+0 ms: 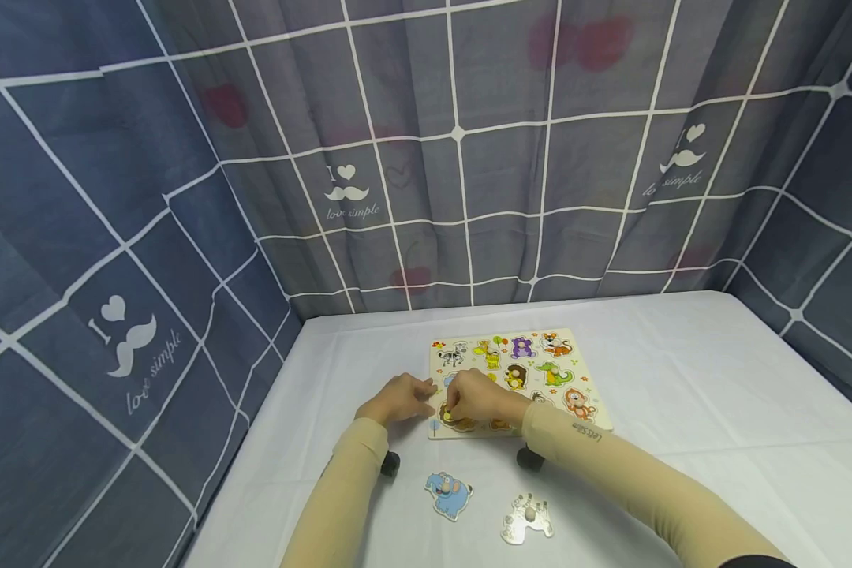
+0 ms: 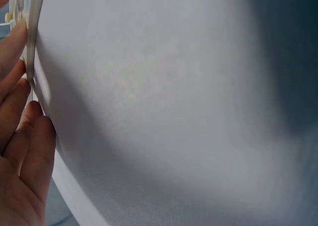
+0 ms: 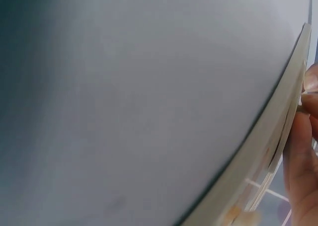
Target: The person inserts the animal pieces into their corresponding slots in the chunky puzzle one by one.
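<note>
A wooden animal puzzle board [image 1: 518, 432] lies on the table. At its lower left, my right hand [image 1: 477, 394] pinches the knob of a brown animal puzzle piece [image 1: 460, 424] over the board. In the right wrist view, thumb and fingertips [image 3: 309, 99] meet at that knob, close above the board's face. My left hand [image 1: 401, 398] rests beside the board's left edge, its fingers loosely extended. The left wrist view has its fingertips [image 2: 22, 69] touching the board's rim. Part of the board is hidden under the right hand and forearm.
A blue elephant piece [image 1: 449, 495] and a shiny whitish piece with a knob [image 1: 527, 519] lie on the white tablecloth [image 1: 369, 513], nearer than the board. Other animals, including a crocodile [image 1: 555, 374] and a monkey [image 1: 578, 403], show on the board. A grey checked curtain [image 1: 497, 181] hangs behind.
</note>
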